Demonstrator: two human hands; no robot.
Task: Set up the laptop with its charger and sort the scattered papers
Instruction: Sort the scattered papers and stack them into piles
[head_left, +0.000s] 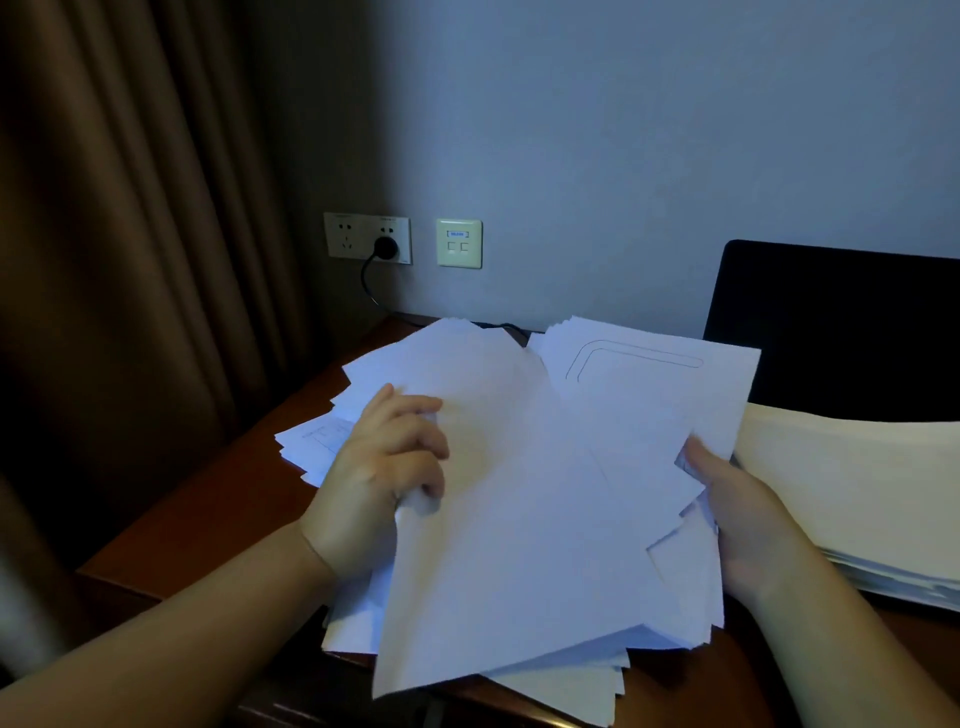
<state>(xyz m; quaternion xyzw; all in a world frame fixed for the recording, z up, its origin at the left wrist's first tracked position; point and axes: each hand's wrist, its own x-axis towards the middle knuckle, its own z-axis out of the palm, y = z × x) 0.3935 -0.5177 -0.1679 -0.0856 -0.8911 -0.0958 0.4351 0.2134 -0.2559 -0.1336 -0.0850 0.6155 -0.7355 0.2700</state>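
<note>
A loose, fanned pile of white papers (524, 499) lies between my hands above the wooden desk (208, 519). My left hand (384, 478) grips the pile's left edge, fingers curled over the top sheets. My right hand (743, 514) holds the right edge, thumb on top. The open laptop (841, 322) stands at the right with a dark screen; more white sheets (852, 483) cover its base. A black charger plug (386, 248) sits in the wall socket, and its cable (374, 296) runs down behind the papers.
Brown curtains (130, 234) hang at the left next to the desk's edge. A grey wall (623, 156) backs the desk, with a double power socket plate (367, 237) and a small network plate (459, 243). Bare wood shows at the desk's left side.
</note>
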